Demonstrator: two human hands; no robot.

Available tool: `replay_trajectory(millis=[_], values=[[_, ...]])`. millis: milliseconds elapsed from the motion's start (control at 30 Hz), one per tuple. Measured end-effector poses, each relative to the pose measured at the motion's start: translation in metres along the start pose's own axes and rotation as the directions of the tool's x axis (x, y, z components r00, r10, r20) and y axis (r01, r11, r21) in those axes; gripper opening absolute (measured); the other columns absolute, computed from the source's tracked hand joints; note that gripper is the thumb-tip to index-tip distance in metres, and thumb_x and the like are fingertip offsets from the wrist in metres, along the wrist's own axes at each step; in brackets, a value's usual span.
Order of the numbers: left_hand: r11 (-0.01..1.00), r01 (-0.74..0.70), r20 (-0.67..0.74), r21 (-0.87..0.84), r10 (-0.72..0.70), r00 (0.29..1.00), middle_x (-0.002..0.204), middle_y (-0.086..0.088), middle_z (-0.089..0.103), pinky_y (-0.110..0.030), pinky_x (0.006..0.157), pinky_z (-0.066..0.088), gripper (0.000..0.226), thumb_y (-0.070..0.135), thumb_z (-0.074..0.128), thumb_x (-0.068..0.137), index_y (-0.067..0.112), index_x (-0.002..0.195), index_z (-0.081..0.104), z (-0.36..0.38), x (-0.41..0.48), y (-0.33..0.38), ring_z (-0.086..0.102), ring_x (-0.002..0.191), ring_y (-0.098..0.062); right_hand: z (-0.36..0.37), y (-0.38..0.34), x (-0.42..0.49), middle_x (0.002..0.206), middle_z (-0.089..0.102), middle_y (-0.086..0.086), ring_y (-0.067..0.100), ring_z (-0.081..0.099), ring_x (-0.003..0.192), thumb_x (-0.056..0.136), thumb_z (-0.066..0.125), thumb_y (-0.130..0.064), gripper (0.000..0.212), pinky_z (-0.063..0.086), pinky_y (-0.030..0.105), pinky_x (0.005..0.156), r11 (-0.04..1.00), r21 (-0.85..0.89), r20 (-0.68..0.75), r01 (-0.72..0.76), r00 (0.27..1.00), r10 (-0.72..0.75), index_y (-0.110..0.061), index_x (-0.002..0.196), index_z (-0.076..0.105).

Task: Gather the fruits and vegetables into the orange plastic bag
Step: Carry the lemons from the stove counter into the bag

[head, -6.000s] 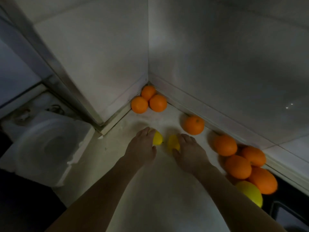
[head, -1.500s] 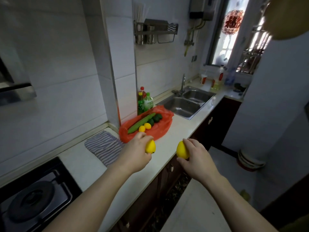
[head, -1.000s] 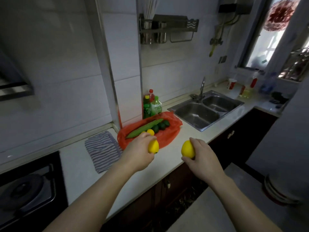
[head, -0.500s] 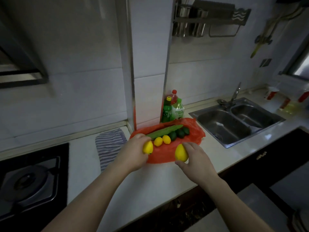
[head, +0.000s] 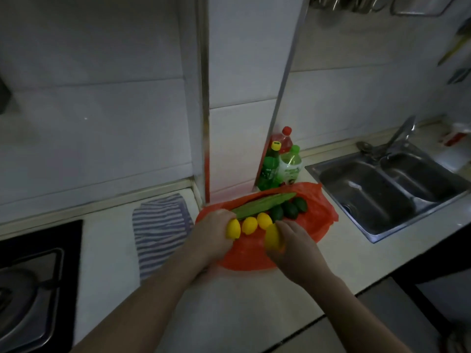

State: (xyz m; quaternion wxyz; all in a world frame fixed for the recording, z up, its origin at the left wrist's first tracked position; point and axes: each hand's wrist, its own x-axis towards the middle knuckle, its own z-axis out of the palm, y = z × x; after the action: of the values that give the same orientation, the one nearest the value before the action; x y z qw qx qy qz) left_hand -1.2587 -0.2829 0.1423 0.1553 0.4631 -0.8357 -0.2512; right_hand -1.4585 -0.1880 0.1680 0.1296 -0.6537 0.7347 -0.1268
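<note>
Hob: at the far left, a black hob point(head: 40, 238) is set into the pale worktop point(head: 242, 307); a round metal pan point(head: 17, 301) sits on it, dim and partly cut off by the frame.
Cloth: a blue-and-white striped cloth point(head: 160, 225) lies flat on the worktop between the hob and the bag, close to the tiled wall.
Left hand: the left hand point(head: 211, 235) has its fingers curled round a left lemon point(head: 233, 229), at the left end of the row of fruit on the bag.
Bag: the orange plastic bag point(head: 318, 215) lies spread open on the worktop at the foot of a tiled pillar.
Bag contents, back: a long green cucumber point(head: 262, 205) lies slantwise along the far side.
Bag contents, front: two loose lemons point(head: 249, 225) lie side by side just in front of the cucumber. To their right are three dark green fruits point(head: 289, 209), perhaps limes; the light is too dim to be sure.
Right hand: the right hand point(head: 298, 250) grips a right lemon point(head: 272, 236) over the near part of the bag, just in front of the loose lemons.
Bottles: three plastic bottles point(head: 290, 166), two green and one red, stand upright behind the bag against the pillar.
Sink: a steel sink point(head: 356, 184) with two basins is sunk into the worktop to the right, with a tap point(head: 400, 133) at its far side.
</note>
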Motion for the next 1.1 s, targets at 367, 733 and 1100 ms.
replay_trajectory(millis=[367,733,1100], values=[[0.993,0.12,0.119,0.021,-0.121,0.985,0.109,0.004,0.06,-0.036,0.08,0.05,0.027,0.024,0.061,0.08,0.028,0.106,0.062,0.058,0.056,-0.017,0.059,0.098,-0.017,0.037,0.052,0.069,0.141,0.043,0.003,0.023,0.044,0.123,0.081,0.068,-0.041,0.074,0.039,0.029,0.096,0.995,0.091,0.149,0.046,0.987,-0.059,-0.015,0.144,0.037],[0.965,0.204,0.211,0.163,-0.236,0.949,0.131,0.002,0.049,-0.037,0.096,0.045,0.062,0.011,0.058,0.069,0.023,0.13,0.054,0.085,0.07,-0.056,0.052,0.117,-0.023,0.102,0.057,0.13,0.129,0.051,0.008,0.025,0.045,0.122,0.072,0.075,-0.031,0.068,0.033,0.033,0.107,0.965,0.215,0.282,0.147,0.937,-0.206,-0.01,0.132,0.05],[0.94,0.226,0.199,0.254,-0.28,0.939,0.137,-0.001,0.046,-0.036,0.099,0.043,0.06,0.009,0.054,0.075,0.019,0.134,0.048,0.097,0.065,-0.07,0.047,0.122,-0.025,0.131,0.041,0.151,0.134,0.043,0.003,0.023,0.04,0.12,0.079,0.068,-0.037,0.067,0.032,0.033,0.105,0.925,0.127,0.347,0.357,0.858,-0.379,-0.016,0.137,0.042]])
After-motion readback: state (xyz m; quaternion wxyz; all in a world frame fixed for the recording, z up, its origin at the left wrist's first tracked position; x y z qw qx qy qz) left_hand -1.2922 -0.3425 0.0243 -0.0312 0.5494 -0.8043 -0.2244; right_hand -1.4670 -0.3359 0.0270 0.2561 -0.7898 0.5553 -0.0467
